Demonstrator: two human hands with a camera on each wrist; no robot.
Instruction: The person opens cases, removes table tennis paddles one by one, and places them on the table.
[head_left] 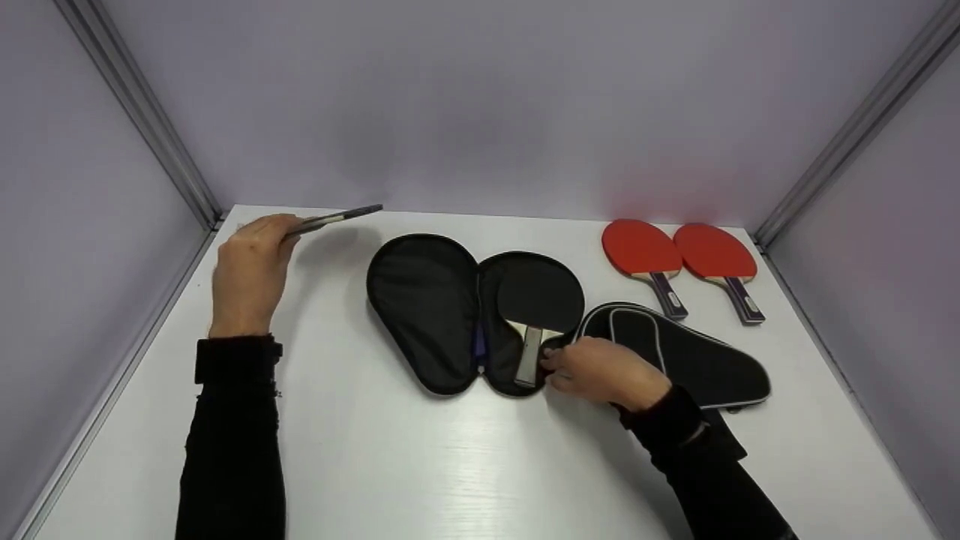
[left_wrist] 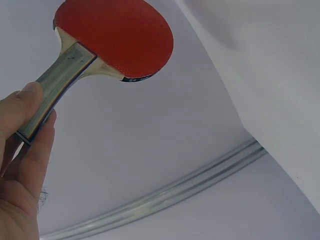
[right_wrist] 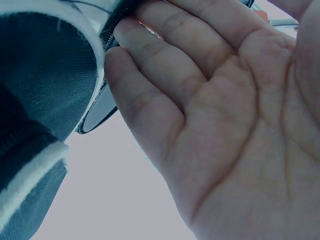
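Observation:
My left hand point(head_left: 251, 274) grips a table tennis paddle point(left_wrist: 115, 37) by its handle, raised over the table's left side. Its red rubber faces the left wrist camera; the head view shows it nearly edge-on. An unzipped black paddle case point(head_left: 424, 315) lies spread in the middle of the table. In its right half rests another paddle point(head_left: 540, 292), black face up, handle toward me. My right hand point(head_left: 604, 371) is at that half's lower right edge, fingertips close beside the handle. In the right wrist view its fingers point(right_wrist: 145, 100) extend with little bend.
A second black case point(head_left: 705, 367) with grey piping lies closed, partly behind my right hand and wrist. Two red paddles point(head_left: 637, 247) lie side by side at the back right. Pale walls point(head_left: 480, 105) enclose the white table point(head_left: 375, 465) at the back and sides.

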